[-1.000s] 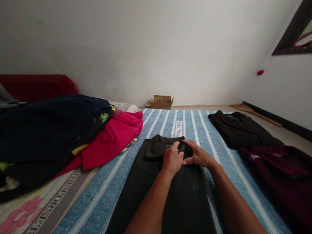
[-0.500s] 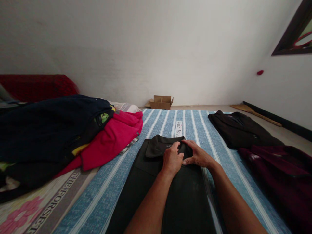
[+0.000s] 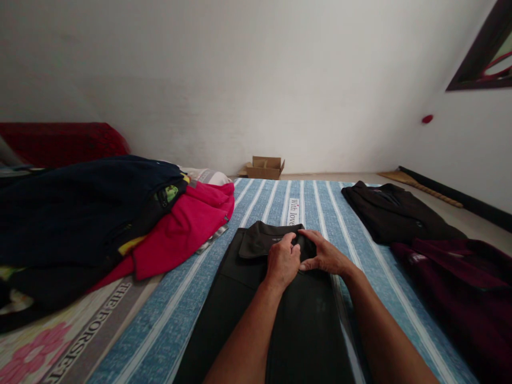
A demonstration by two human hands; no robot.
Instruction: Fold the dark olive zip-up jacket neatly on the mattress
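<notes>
A dark green collared jacket (image 3: 308,320) lies flat and folded lengthwise in front of me on the blue striped bedsheet (image 3: 160,320). Its collar (image 3: 256,242) points away from me, with small light print inside. My left hand (image 3: 283,262) presses on the collar near its middle, fingers curled on the cloth. At the collar's right end, my right hand (image 3: 326,256) pinches the fabric between thumb and fingers. The fingertips of both hands almost meet there, and the cloth between them is partly hidden.
To the left lies a heap of clothes, with a navy garment (image 3: 88,208) over a pink one (image 3: 188,224). At right are a folded dark brown garment (image 3: 400,213) and a maroon one (image 3: 460,288). A cardboard box (image 3: 264,168) stands by the wall.
My left fingers have shifted very slightly at the collar. Both hands and the jacket otherwise stay in the same place.
</notes>
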